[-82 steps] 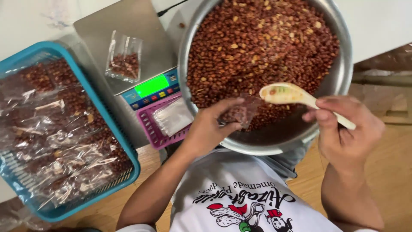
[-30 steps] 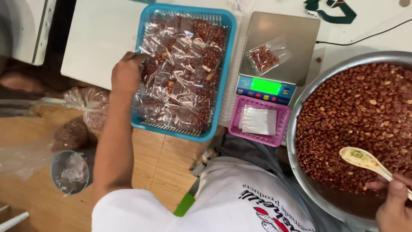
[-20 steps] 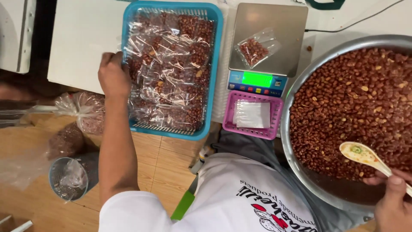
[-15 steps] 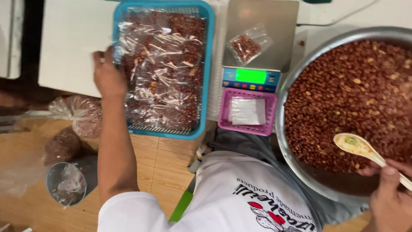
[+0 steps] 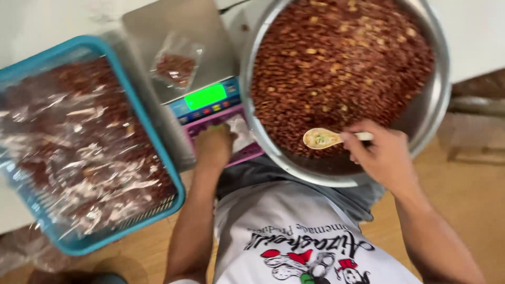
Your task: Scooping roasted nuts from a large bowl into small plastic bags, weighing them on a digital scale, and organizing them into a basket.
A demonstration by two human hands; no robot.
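Holding a pale spoon (image 5: 325, 138) pinched in our right hand (image 5: 383, 156), we keep it over the roasted peanuts (image 5: 336, 68) in the big metal bowl (image 5: 436, 100). Our left hand (image 5: 213, 148) rests curled on the clear bags (image 5: 241, 134) in the pink tray (image 5: 247, 155), just below the scale (image 5: 202, 97) and beside the blue basket (image 5: 158, 158) of filled packets.

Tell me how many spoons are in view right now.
1. The spoon is held by the right hand over the peanuts at the near edge of the metal basin; others could be hidden.
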